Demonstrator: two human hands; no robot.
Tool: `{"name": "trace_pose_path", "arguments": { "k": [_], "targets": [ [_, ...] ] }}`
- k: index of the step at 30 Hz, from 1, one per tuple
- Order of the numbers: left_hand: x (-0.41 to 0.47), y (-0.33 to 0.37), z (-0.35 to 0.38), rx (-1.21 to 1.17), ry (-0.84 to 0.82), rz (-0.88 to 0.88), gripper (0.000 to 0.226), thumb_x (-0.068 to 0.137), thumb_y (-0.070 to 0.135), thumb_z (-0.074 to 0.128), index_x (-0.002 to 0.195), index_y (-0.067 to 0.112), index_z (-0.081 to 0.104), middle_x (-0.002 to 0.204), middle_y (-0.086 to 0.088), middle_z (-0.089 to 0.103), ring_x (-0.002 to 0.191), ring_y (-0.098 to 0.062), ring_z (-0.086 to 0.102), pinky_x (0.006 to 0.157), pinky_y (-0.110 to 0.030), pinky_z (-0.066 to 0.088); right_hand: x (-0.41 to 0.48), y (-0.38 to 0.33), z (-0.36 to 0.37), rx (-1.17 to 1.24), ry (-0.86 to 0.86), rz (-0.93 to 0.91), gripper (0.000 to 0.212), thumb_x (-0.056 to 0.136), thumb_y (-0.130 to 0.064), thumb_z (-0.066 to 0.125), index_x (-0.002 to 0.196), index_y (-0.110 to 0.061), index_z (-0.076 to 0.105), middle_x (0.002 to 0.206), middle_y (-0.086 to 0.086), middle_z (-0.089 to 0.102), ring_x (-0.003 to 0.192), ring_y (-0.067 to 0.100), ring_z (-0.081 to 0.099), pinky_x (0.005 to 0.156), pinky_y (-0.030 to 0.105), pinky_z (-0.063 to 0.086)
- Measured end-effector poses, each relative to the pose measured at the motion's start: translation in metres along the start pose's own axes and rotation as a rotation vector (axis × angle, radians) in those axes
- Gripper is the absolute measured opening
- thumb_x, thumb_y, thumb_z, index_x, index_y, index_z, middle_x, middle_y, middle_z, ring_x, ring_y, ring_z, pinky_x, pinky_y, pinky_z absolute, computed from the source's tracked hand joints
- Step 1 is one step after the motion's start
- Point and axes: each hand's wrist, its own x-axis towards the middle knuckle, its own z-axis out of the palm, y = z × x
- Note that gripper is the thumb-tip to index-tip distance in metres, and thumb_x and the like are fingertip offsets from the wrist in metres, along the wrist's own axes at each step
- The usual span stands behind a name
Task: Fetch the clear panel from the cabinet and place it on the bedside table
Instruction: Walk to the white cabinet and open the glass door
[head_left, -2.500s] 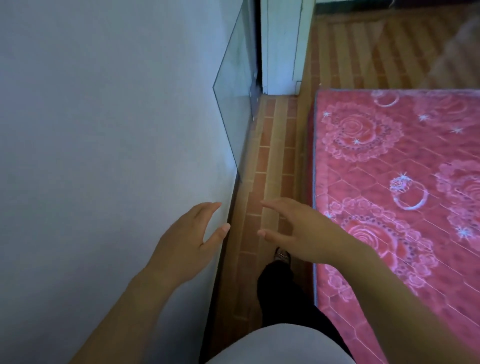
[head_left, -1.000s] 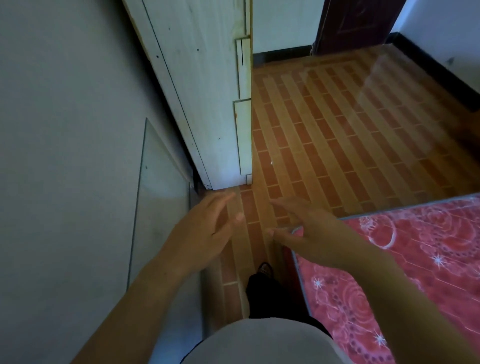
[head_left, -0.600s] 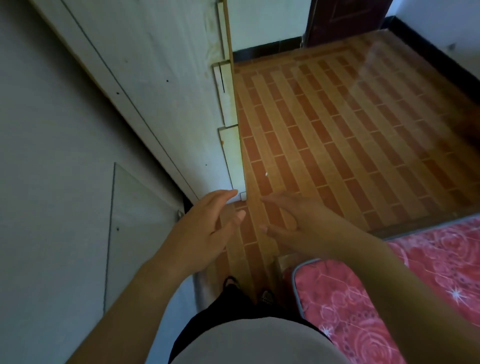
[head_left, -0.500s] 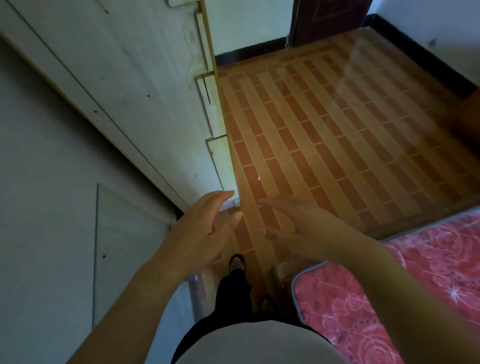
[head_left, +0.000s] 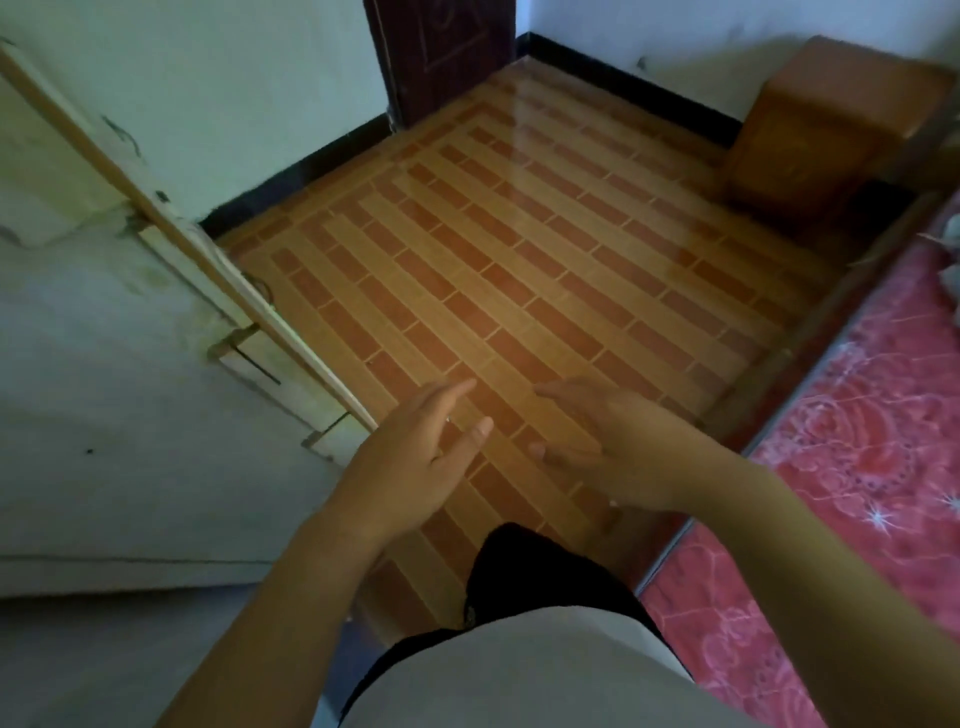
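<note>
From the head camera, the person stands at the corner of a pale cabinet (head_left: 130, 395), its door edge running from ten o'clock down toward the centre. Both hands hover over the tiled floor (head_left: 519, 270) with nothing in them: the left hand (head_left: 415, 467) is spread wide, fingers pointing to one o'clock, and the right hand (head_left: 613, 447) is loosely open, palm down, fingers pointing to nine o'clock. I judge this to be the approach step, with the fetch not yet begun. The clear panel does not show anywhere here, so I cannot place it relative to either hand. The next move seems to call for turning toward the cabinet at nine o'clock and finding the panel. The wooden bedside table (head_left: 831, 119) sits at two o'clock, well apart from the hands, beyond the red bed (head_left: 857, 467) at four o'clock
</note>
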Motion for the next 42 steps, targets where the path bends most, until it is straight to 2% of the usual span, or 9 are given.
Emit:
{"name": "trace_pose_path", "arguments": {
  "k": [3, 7, 10, 16, 22, 28, 32, 37, 42],
  "targets": [
    [0.048, 0.008, -0.009, 0.005, -0.048, 0.069, 0.055, 0.088, 0.056, 0.035, 0.139, 0.035, 0.03, 0.148, 0.015, 0.029, 0.135, -0.004, 0.025, 0.109, -0.036, 0.028, 0.023, 0.016, -0.019, 0.034, 0.022, 0.081, 0.065, 0.083, -0.057, 0.051, 0.14, -0.035, 0.029, 0.147, -0.008, 0.035, 0.129, 0.012, 0.038, 0.104, 0.037, 0.038],
    [0.118, 0.011, -0.03, -0.005, -0.06, 0.11, 0.054, 0.089, 0.053, 0.036, 0.139, 0.034, 0.03, 0.148, 0.015, 0.029, 0.133, -0.003, 0.026, 0.107, -0.03, 0.027, 0.08, 0.032, -0.05, 0.032, 0.041, 0.118, 0.066, 0.082, -0.056, 0.05, 0.14, -0.033, 0.029, 0.147, -0.007, 0.035, 0.129, 0.013, 0.039, 0.103, 0.033, 0.037],
    [0.182, 0.011, -0.047, 0.01, -0.045, 0.1, 0.054, 0.09, 0.053, 0.035, 0.14, 0.034, 0.029, 0.148, 0.015, 0.028, 0.132, -0.003, 0.025, 0.099, -0.022, 0.024, 0.137, 0.048, -0.081, 0.018, 0.042, 0.103, 0.062, 0.085, -0.053, 0.051, 0.14, -0.035, 0.028, 0.148, -0.01, 0.033, 0.13, 0.012, 0.036, 0.101, 0.027, 0.034],
    [0.32, 0.033, -0.096, 0.061, 0.035, 0.06, 0.055, 0.09, 0.055, 0.033, 0.14, 0.033, 0.028, 0.148, 0.012, 0.028, 0.134, -0.009, 0.028, 0.108, -0.036, 0.03, 0.246, 0.088, -0.174, -0.059, 0.025, 0.063, 0.064, 0.083, -0.058, 0.048, 0.14, -0.037, 0.028, 0.147, -0.011, 0.033, 0.131, 0.012, 0.036, 0.103, 0.029, 0.035],
    [0.406, 0.032, -0.141, 0.059, 0.105, -0.022, 0.054, 0.09, 0.054, 0.033, 0.139, 0.032, 0.03, 0.148, 0.011, 0.029, 0.133, -0.008, 0.027, 0.104, -0.028, 0.024, 0.35, 0.111, -0.242, -0.158, -0.062, -0.004, 0.062, 0.084, -0.059, 0.045, 0.14, -0.038, 0.024, 0.149, -0.01, 0.03, 0.13, 0.013, 0.035, 0.099, 0.024, 0.028],
    [0.442, -0.02, -0.188, 0.019, 0.22, -0.156, 0.056, 0.087, 0.057, 0.034, 0.138, 0.033, 0.033, 0.146, 0.012, 0.032, 0.13, -0.004, 0.032, 0.101, -0.025, 0.029, 0.467, 0.09, -0.258, -0.142, -0.192, -0.159, 0.064, 0.083, -0.062, 0.045, 0.139, -0.038, 0.026, 0.149, -0.013, 0.029, 0.117, 0.007, 0.044, 0.093, 0.023, 0.035],
    [0.484, -0.063, -0.226, -0.01, 0.296, -0.228, 0.053, 0.09, 0.052, 0.037, 0.138, 0.031, 0.034, 0.146, 0.013, 0.032, 0.131, -0.004, 0.03, 0.102, -0.025, 0.028, 0.552, 0.073, -0.267, -0.164, -0.236, -0.272, 0.063, 0.083, -0.06, 0.045, 0.139, -0.037, 0.027, 0.148, -0.012, 0.032, 0.129, 0.007, 0.034, 0.1, 0.025, 0.031],
    [0.556, -0.104, -0.297, 0.011, 0.35, -0.248, 0.051, 0.09, 0.05, 0.035, 0.137, 0.03, 0.035, 0.145, 0.012, 0.034, 0.131, -0.004, 0.031, 0.099, -0.022, 0.024, 0.668, 0.044, -0.29, -0.223, -0.238, -0.307, 0.063, 0.084, -0.06, 0.045, 0.139, -0.036, 0.027, 0.149, -0.012, 0.029, 0.132, 0.008, 0.031, 0.103, 0.027, 0.029],
    [0.627, -0.133, -0.371, 0.08, 0.355, -0.229, 0.052, 0.088, 0.055, 0.031, 0.137, 0.034, 0.034, 0.146, 0.011, 0.033, 0.131, -0.006, 0.031, 0.099, -0.024, 0.025, 0.766, 0.012, -0.315, -0.2, -0.215, -0.325, 0.064, 0.083, -0.062, 0.045, 0.139, -0.038, 0.027, 0.148, -0.015, 0.029, 0.132, 0.008, 0.032, 0.105, 0.036, 0.035]
  ]
}}
